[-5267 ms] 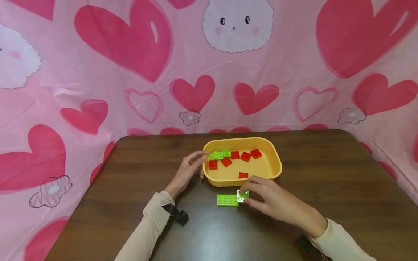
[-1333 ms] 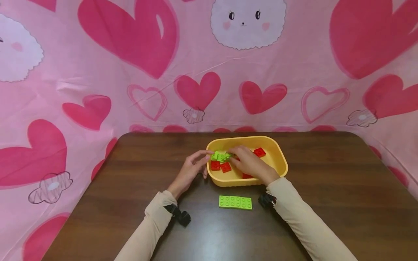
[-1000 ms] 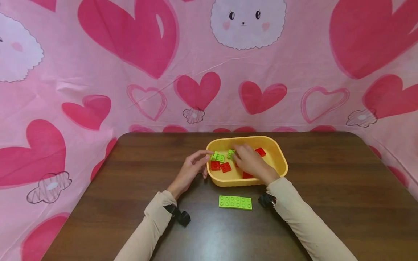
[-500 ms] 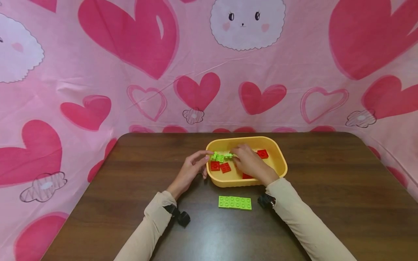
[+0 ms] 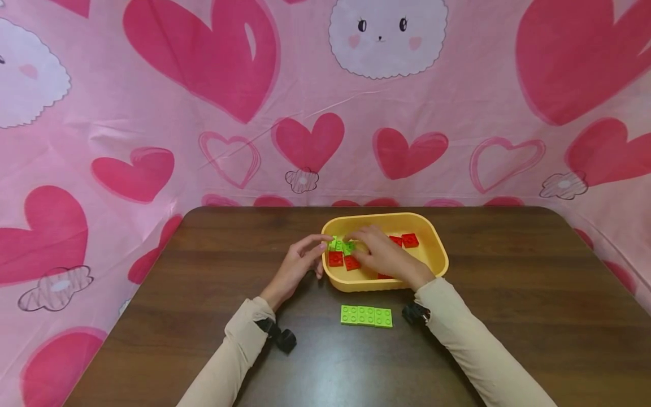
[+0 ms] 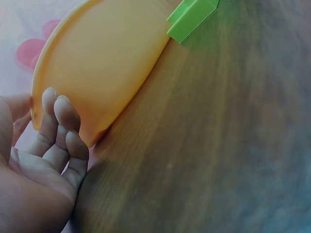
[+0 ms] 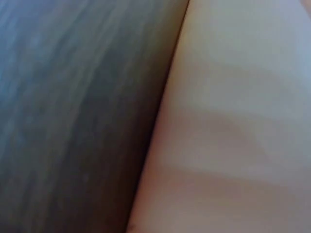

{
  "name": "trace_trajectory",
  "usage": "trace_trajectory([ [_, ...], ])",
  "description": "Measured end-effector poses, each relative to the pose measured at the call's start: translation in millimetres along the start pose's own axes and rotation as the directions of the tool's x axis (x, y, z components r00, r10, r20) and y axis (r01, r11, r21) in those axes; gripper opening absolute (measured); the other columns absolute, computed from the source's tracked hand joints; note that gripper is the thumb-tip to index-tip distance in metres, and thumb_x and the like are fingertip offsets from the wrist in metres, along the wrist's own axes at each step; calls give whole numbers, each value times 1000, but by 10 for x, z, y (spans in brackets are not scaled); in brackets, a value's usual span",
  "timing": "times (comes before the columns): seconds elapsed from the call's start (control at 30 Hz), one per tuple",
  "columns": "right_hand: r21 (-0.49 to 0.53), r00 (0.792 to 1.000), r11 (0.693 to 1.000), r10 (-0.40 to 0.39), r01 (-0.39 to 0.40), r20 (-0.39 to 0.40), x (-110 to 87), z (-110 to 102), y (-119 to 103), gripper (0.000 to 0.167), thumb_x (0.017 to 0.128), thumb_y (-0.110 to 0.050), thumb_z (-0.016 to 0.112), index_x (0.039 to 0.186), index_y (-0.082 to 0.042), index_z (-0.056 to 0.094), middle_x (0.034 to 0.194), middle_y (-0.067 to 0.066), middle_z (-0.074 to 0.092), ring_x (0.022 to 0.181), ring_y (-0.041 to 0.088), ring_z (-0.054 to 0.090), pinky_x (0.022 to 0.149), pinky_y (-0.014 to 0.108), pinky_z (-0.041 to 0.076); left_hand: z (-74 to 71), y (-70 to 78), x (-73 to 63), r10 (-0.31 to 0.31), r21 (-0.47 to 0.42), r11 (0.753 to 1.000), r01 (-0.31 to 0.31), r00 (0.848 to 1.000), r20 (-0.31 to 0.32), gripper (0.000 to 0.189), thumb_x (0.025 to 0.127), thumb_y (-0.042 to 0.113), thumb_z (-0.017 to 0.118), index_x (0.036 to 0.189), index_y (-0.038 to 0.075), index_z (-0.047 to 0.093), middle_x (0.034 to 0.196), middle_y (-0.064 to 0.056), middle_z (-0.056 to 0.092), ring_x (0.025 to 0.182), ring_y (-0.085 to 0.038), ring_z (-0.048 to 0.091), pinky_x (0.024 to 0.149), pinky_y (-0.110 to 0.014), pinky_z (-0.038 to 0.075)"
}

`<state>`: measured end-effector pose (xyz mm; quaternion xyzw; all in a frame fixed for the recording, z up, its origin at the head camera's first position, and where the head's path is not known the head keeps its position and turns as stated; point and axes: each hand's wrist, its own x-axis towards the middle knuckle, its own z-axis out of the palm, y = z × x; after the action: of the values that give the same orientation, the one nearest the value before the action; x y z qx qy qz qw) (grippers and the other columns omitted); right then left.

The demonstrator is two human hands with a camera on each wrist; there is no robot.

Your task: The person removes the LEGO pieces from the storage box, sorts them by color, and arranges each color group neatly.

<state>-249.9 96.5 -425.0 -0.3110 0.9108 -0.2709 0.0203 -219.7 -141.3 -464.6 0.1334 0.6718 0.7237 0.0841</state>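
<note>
In the head view my left hand [image 5: 295, 265] holds the left end of a yellow tub [image 5: 432, 271], with index finger and thumb at its rim. The left wrist view shows the other fingers of this hand [image 6: 48, 160] loosely bent against the tub's outer wall [image 6: 112, 58]. My right hand [image 5: 383, 254] reaches down into the tub, its fingertips and thumb around a green toy brick [image 5: 348, 248], partly hidden by the fingers. Another green brick [image 5: 338, 245] lies just left of it. Three green bricks [image 5: 366, 316] form a row on the table.
Red bricks [image 5: 335, 259] lie in the tub, one [image 5: 409, 240] toward its right end; another is half hidden by the right hand. The brown table [image 5: 203, 254] meets a pink heart-patterned cloth [image 5: 447, 102] behind. The right wrist view is blurred, without the hand.
A third green brick has joined the row on the table since the oldest frame. My right hand has gone into the tub and lately shifted a green brick leftward. My left hand stays put.
</note>
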Motion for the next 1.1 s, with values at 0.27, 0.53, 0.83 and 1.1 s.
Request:
trace_trajectory([
  [0.27, 96, 999, 994, 52, -52, 7, 20, -21, -36, 31, 95, -23, 69, 122, -8, 70, 115, 3, 69, 107, 22, 57, 101, 46, 47, -6, -5, -9, 16, -2, 1000, -16, 1000, 7, 32, 103, 25, 57, 129, 7, 62, 71, -8, 55, 57, -17, 53, 55, -26, 52],
  [0.53, -91, 989, 990, 99, -110, -109, 19, -15, -12, 18, 96, -13, 65, 111, -2, 69, 101, 10, 68, 96, 29, 57, 93, 46, 50, -11, -18, -1, 12, -3, 1000, -12, 1000, -3, 32, 102, 25, 58, 128, 9, 63, 76, -8, 57, 58, -17, 53, 54, -26, 52],
  [0.83, -166, 972, 965, 175, -201, -157, -5, -26, 31, 13, 90, -7, 69, 101, 0, 69, 92, 12, 65, 82, 28, 56, 79, 42, 53, -23, -25, 3, 16, 10, 1000, -15, 1000, -1, 32, 102, 25, 58, 130, 8, 62, 72, -9, 56, 58, -17, 53, 55, -27, 52],
  [1.1, 46, 993, 993, 110, -108, -49, 29, -15, 37, 25, 90, -5, 72, 114, -2, 70, 107, 11, 69, 97, 25, 63, 91, 44, 54, -13, -16, 15, 14, 11, 1000, -14, 1000, -1, 34, 102, 26, 59, 129, 7, 62, 71, -8, 56, 58, -17, 54, 55, -27, 52],
])
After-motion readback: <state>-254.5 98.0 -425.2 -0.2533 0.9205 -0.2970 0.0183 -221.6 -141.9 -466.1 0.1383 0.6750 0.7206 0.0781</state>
